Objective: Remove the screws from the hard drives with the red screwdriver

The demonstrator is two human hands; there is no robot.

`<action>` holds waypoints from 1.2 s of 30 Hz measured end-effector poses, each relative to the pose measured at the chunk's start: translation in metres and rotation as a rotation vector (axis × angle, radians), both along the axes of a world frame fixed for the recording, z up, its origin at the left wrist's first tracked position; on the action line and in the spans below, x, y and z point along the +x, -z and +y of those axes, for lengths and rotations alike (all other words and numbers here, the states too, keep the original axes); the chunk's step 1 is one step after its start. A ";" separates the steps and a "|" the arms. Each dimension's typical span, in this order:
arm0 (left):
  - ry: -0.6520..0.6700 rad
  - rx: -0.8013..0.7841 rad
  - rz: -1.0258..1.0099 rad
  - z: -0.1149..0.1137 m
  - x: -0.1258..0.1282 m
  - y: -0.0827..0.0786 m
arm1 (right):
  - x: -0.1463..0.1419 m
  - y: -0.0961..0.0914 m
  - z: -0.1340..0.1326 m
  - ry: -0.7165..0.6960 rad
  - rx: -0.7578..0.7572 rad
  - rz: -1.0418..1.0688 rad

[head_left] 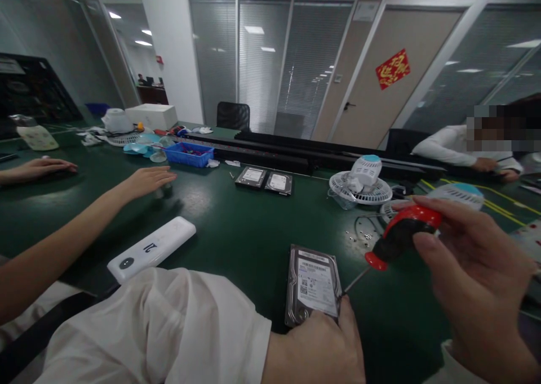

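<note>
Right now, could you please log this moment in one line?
left hand: touching silver rectangular hard drive; right hand: holding red and black screwdriver; tip: at drive's edge

The hard drive [315, 277] is a flat rectangular unit with a grey metal casing. It lies flat on the green table [236, 243], label side up, long axis pointing away from the viewer; the near end is partly hidden. The white label carries printed text and square codes. The screwdriver [375, 262] has a red-and-black handle, a red collar and a slim metal shaft, tilted down-left, tip at the drive's right-hand edge.
</note>
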State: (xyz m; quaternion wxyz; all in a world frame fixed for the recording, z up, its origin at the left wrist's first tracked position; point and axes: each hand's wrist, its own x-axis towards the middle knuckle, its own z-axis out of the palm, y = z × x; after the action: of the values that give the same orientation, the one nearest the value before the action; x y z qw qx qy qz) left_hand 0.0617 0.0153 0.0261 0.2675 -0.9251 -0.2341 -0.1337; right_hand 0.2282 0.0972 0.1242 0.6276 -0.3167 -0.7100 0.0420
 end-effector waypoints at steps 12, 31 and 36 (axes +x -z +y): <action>-0.047 0.004 -0.018 -0.004 0.003 0.002 | 0.005 -0.005 -0.005 -0.008 0.026 -0.088; -0.054 0.022 0.037 -0.006 0.000 -0.001 | -0.003 -0.004 0.000 -0.058 0.073 -0.136; -0.051 0.037 0.034 -0.004 0.000 0.000 | -0.002 0.001 -0.004 -0.023 -0.018 -0.086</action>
State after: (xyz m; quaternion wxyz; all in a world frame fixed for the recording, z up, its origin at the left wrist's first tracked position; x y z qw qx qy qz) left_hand 0.0620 0.0110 0.0257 0.2917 -0.9158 -0.2507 -0.1153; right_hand 0.2259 0.0929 0.1236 0.5930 -0.3155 -0.7396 0.0421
